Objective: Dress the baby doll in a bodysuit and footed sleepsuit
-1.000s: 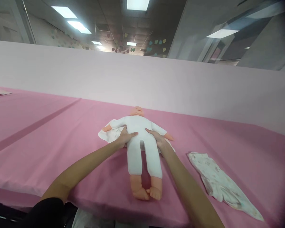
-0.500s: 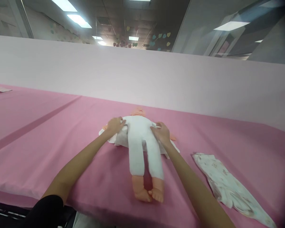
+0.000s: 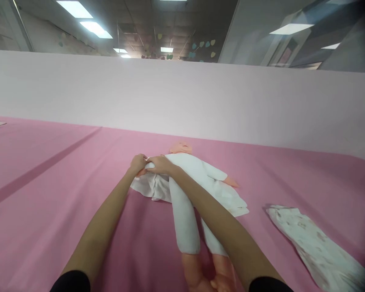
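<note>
Baby doll [image 3: 182, 190] lying face up on the pink table cover [image 3: 48, 182], on top of a spread white garment [image 3: 153, 187]. Half a second earlier the hands had flanked the doll's torso, one at each side; by this moment the right arm had crossed over the body, so that the right hand [image 3: 159, 164] met the left hand [image 3: 138, 163] at the doll's arm on the person's left. Both hands were curled closed around that arm and the cloth beside it; whether they pinched sleeve, doll or both could not be told. Judged from this, work had shifted from settling the body to handling that one arm. The doll's long axis ran from near to far, slightly slanted, head [image 3: 180, 147] towards the pale partition [image 3: 200, 101], feet at the near edge. A second, printed garment [image 3: 316, 247] lay apart, to the right.
</note>
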### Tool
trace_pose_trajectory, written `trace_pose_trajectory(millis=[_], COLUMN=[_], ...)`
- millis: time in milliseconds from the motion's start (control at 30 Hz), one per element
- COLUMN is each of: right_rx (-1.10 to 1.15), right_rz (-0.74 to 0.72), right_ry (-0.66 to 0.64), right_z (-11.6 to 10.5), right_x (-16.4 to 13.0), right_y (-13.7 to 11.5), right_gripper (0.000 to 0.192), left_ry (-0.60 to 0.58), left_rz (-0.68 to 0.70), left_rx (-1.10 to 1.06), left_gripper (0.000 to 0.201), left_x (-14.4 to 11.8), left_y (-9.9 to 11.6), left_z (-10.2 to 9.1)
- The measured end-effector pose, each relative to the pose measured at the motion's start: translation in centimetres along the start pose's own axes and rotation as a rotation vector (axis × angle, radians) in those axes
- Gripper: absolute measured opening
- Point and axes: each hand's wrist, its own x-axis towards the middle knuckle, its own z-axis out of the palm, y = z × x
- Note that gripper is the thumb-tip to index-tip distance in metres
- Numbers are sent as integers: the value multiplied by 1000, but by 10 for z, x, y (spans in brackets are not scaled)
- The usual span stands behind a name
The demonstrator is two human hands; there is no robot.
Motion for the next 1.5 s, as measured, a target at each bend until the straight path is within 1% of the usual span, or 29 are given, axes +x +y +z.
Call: trace_pose_trajectory(millis=[67, 167, 233, 333, 400, 467, 567, 633, 700, 767, 800, 867, 900, 933, 1033, 1067, 1100, 1200, 1300, 1400, 1500], right_rx=[-44, -145, -163, -114, -35, 118, 459, 636, 716, 738, 743, 761, 775, 790, 823, 827, 825, 786, 670, 542, 486], right_rz=[4, -1, -1, 3, 20, 61, 201, 291, 336, 343, 336, 298, 269, 239, 171, 166, 169, 188, 180, 149, 101], right_ry=[-20, 7, 26, 51, 89, 148, 288, 392, 455, 476, 481, 488, 488, 485, 472, 469, 466, 472, 444, 389, 326], right_z=[7, 12, 14, 12, 10, 6, -1, -4, -4, -2, -1, 2, 2, 2, 0, -1, -1, 0, 4, 7, 5], right_x=[2, 0, -1, -1, -1, -1, -3, -4, -3, -2, -1, 0, 1, 1, 0, -1, -1, -2, -1, -1, -4], right_y=[4, 5, 4, 5, 8, 11, 15, 18, 20, 22, 23, 24, 24, 24, 23, 23, 23, 23, 24, 25, 25], right_gripper=[44, 55, 55, 47, 41, 38, 41, 45, 46, 45, 44, 45, 45, 44, 40, 40, 40, 41, 44, 43, 34], left_ry=[-12, -52, -84, -135, -171, -214, -286, -346, -418, -490, -521, -566, -559, -518, -280, -213, -168, -100, -54, -38, -27], left_rz=[0, -4, -9, -16, -19, -15, 25, 48, 46, 26, 20, 25, 27, 32, 1, -14, -23, -12, 8, 24, 49], left_rx=[-18, -48, -74, -129, -189, -287, -466, -618, -782, -923, -961, -947, -883, -755, -270, -161, -98, -64, -67, -98, -151], left_gripper=[36, 38, 36, 19, 8, 6, 12, 17, 20, 20, 20, 21, 22, 24, 27, 26, 24, 13, 6, 7, 10], left_x=[3, 7, 8, 9, 8, 7, 3, 1, 0, -3, -4, -9, -12, -14, -18, -18, -17, -14, -13, -15, -17], left_y=[-6, -13, -15, -15, -15, -17, -19, -17, -12, -4, 1, 9, 12, 14, 17, 17, 17, 15, 13, 11, 9], left_z=[1, 1, 0, -5, -10, -17, -22, -21, -18, -16, -16, -17, -17, -18, -18, -18, -19, -28, -44, -58, -65])
